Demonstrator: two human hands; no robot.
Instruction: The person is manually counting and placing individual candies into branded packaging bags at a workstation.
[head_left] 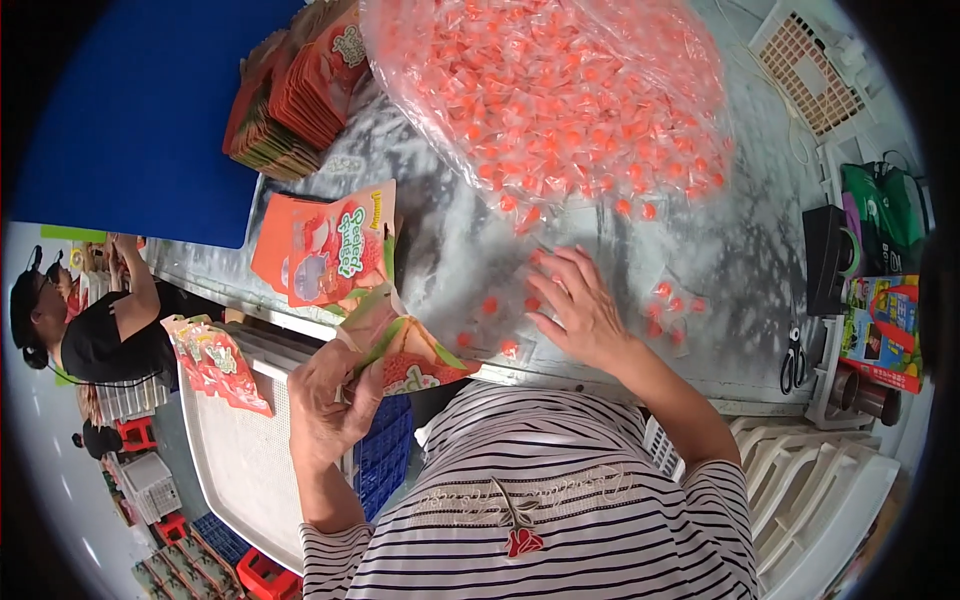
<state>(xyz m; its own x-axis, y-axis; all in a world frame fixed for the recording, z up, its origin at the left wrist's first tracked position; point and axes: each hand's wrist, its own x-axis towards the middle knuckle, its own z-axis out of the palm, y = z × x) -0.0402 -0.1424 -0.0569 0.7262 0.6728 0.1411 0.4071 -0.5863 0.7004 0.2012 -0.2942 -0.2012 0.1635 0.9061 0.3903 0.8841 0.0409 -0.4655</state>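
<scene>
My left hand (330,400) grips a red and green pouch (425,362) at the table's near edge; the pouch's mouth gapes toward the table. Fingers spread, my right hand (580,310) rests palm down on the tabletop among small, individually wrapped red candies (490,304). One or two candies touch its fingertips, and its palm is hidden. A few more wrapped candies (665,305) lie to its right. Beyond both hands spreads a large clear plastic bag (590,100) full of the same candies. Flat printed pouches (335,250) are stacked just past my left hand.
Thick bundles of pouches (295,100) stand at the far left beside a blue board (130,110). A white tray (235,440) at my left carries a pouch (215,365). Scissors (793,360) and a black box (826,260) sit at the right. Another person (105,320) works at left.
</scene>
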